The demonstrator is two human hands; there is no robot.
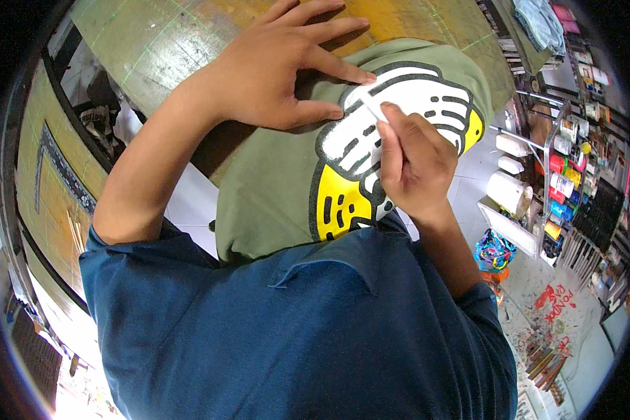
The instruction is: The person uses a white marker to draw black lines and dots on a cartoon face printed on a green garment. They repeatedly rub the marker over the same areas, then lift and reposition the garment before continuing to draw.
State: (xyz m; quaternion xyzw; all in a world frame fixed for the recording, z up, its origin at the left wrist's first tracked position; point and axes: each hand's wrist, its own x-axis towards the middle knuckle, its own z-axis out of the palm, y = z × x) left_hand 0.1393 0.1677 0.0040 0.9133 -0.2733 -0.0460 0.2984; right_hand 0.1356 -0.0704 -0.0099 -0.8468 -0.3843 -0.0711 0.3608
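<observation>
An olive-green cloth piece (262, 192), which looks like a garment, drapes over the table's near edge toward my body. It carries a large print (416, 84) in white, yellow and black with thick outlines. My left hand (269, 73) lies with fingers spread, its thumb and index fingertip on the cloth at the print's left edge. My right hand (420, 157) is closed around a slim white stick-like tool (376, 110), whose tip points up and left onto the white area between both hands. Its exact kind is hard to make out against the white print.
The worktable (168, 42) has a worn, stained top with green grid lines. A dark carpenter's square (66, 171) lies on another surface at left. Shelving with paint tubs (560, 185) stands at right, near a white bucket (509, 192) and a colourful bundle (495, 250) on the floor.
</observation>
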